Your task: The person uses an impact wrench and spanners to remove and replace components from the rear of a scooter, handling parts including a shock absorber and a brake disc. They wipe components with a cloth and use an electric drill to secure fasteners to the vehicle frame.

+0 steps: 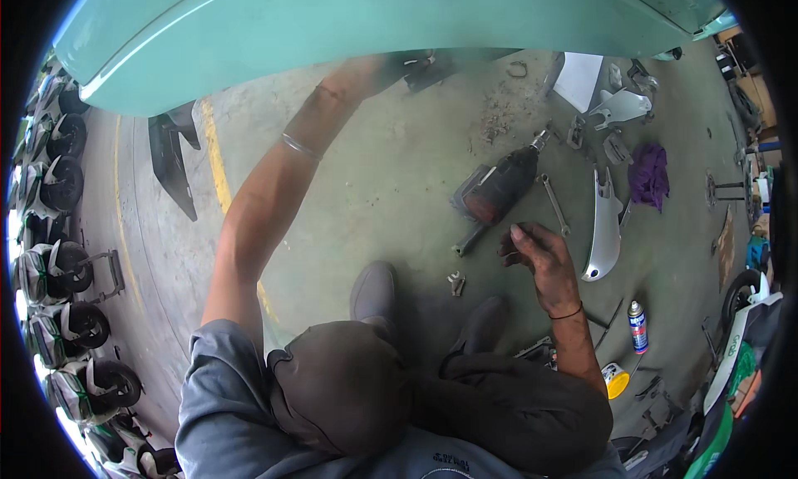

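Note:
My left arm stretches forward, and my left hand (381,73) reaches under the edge of a pale green panel (391,22). Its fingers are in shadow and mostly hidden. Dark parts (428,70) show beside that hand; whether it touches them I cannot tell. My right hand (539,259) hovers over the floor with loosely bent fingers, thumb apart, nothing visible in it. Just ahead of it lies a black and dark red cordless impact wrench (503,186) with a socket on its nose. A combination wrench (555,205) rests alongside, and a small metal piece (457,284) sits near my shoes.
To the right lie a curved silver panel (604,234), a purple cloth (648,176), a white sheet (578,80) and several loose parts. A spray can (637,329) and a yellow-lidded tin (615,381) stand nearer. Motorbikes (62,180) line the left side. A black angular panel (172,159) lies beside a yellow floor line.

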